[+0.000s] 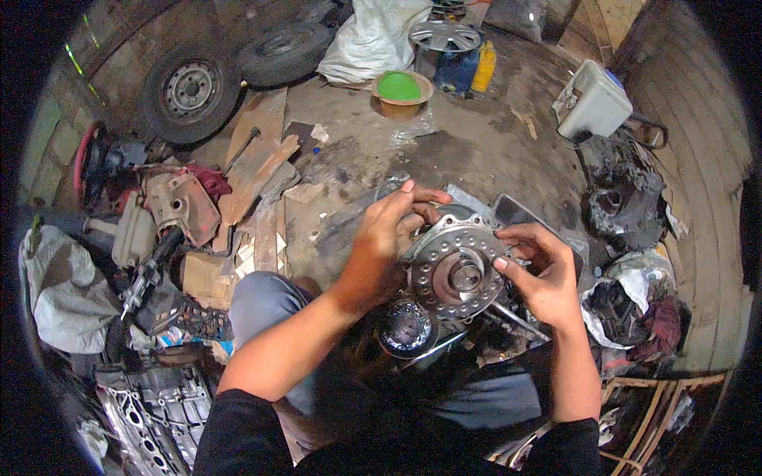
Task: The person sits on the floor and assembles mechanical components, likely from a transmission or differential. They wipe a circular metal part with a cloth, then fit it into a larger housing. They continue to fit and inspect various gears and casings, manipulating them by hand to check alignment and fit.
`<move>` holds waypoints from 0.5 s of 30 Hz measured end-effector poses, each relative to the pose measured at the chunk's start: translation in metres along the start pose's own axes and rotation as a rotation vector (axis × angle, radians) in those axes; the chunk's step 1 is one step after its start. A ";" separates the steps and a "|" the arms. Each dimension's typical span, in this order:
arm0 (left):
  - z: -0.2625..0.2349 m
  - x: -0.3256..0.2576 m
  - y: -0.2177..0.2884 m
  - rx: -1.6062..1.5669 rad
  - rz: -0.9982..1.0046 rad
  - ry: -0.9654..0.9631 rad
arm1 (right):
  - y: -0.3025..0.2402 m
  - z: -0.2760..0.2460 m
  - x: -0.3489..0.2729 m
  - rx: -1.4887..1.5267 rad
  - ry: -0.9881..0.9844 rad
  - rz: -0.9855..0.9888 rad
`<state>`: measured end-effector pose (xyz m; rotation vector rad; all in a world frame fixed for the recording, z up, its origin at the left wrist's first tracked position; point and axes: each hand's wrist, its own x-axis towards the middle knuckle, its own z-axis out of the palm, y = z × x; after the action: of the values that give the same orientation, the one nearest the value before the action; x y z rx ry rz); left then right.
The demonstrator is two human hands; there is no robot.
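A round grey metal part [440, 287] with a ring of dimples and a raised hub sits between my hands, above my lap. My right hand [540, 270] grips its right rim, with the thumb on the front face and the fingers curled round the edge. Against its upper left edge, my left hand [389, 246] is bent, some fingers tucked behind the part and partly hidden. Just below the part is a dark, wet-looking round cup [406, 328]. A flat metal tray [520, 213] lies behind my right hand.
Two tyres [190, 89] lean at the back left. A brown bowl with a green basin [399, 89] stands ahead, near a yellow bottle [484, 67]. On the right are a white container [595, 103] and a greasy metal housing [623, 198]. An engine block [155, 412] lies at lower left.
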<state>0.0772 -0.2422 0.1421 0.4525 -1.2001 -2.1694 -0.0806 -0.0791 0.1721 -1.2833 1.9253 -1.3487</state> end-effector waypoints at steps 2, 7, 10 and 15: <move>-0.005 0.003 0.005 0.005 -0.082 -0.072 | -0.001 0.003 0.000 0.017 0.018 0.013; -0.031 0.008 0.037 0.432 -0.090 -0.334 | -0.002 0.005 -0.002 -0.010 0.031 0.052; -0.043 0.004 0.052 0.734 -0.109 -0.488 | -0.002 0.006 -0.002 -0.018 0.045 0.072; -0.044 -0.003 0.049 0.828 -0.137 -0.527 | -0.004 0.005 -0.002 0.005 0.039 0.067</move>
<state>0.1212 -0.2878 0.1602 0.2901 -2.4334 -1.8603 -0.0737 -0.0800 0.1729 -1.1875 1.9715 -1.3539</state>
